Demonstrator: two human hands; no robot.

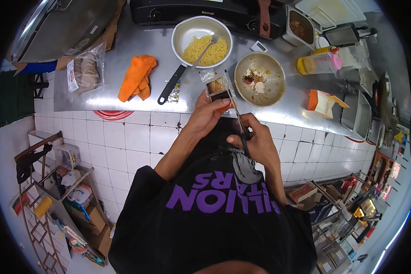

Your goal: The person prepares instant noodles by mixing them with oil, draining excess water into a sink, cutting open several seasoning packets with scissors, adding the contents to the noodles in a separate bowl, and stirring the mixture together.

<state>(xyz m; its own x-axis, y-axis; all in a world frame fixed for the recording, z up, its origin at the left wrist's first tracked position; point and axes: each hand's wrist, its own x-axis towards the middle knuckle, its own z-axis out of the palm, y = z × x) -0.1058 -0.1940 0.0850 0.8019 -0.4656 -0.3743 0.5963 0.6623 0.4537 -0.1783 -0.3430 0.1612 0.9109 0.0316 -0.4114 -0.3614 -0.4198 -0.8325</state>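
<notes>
My left hand [208, 112] pinches a strip of seasoning sachets [218, 86] at the steel table's front edge. One part looks clear with oily contents, another dark. My right hand [258, 137] grips black-handled scissors [244, 132], their blades pointing up along the right side of the sachets. Just right of the sachets, a metal bowl [277, 82] holds pale powder, brown bits and a dark red spot [248, 79]. Beyond my left hand stands a white saucepan [181, 32] of cooked yellow noodles [210, 51]. A fork [205, 51] rests in it, and its black handle [173, 84] reaches toward me.
An orange cloth [137, 78] and a bagged food pack [87, 70] lie left on the steel table [116, 44]. Behind is a Rinnai gas stove [178, 15]. To the right are a small timer [259, 46], a pink-capped squeeze bottle [316, 63] and an opened orange-white carton [323, 103].
</notes>
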